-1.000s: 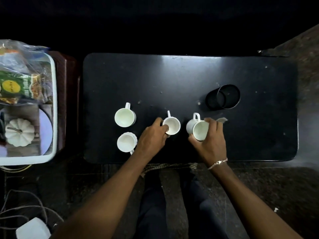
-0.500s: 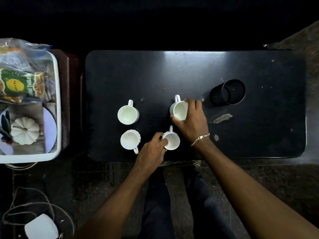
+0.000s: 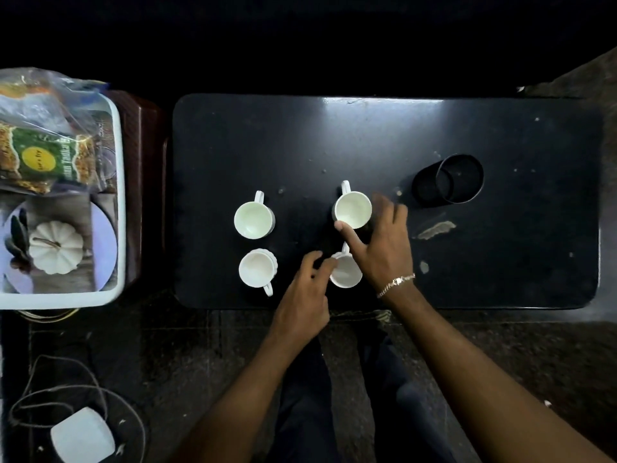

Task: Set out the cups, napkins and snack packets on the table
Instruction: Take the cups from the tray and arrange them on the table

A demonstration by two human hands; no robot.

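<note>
Several white cups stand on the black table (image 3: 367,145) in two rows of two: far left cup (image 3: 253,219), near left cup (image 3: 257,268), far right cup (image 3: 353,209), near right cup (image 3: 347,274). My right hand (image 3: 384,242) hovers with fingers spread just right of the far right cup, thumb tip at its rim, and partly covers the near right cup. My left hand (image 3: 307,289) has loose, parted fingers against the near right cup's left side. A green snack packet (image 3: 43,158) in clear plastic and pumpkin-print napkins (image 3: 56,247) lie in the tray at left.
The white tray (image 3: 121,195) rests on a dark stool left of the table. A black round container (image 3: 449,183) lies on the table's right part, with scuffed patches near it. A white device with cables (image 3: 81,434) sits on the floor. My knees are under the near edge.
My right hand carried a cup to the far row and has let go of it, fingers now spread. My left hand set its cup in the near row and loosened its grip.
</note>
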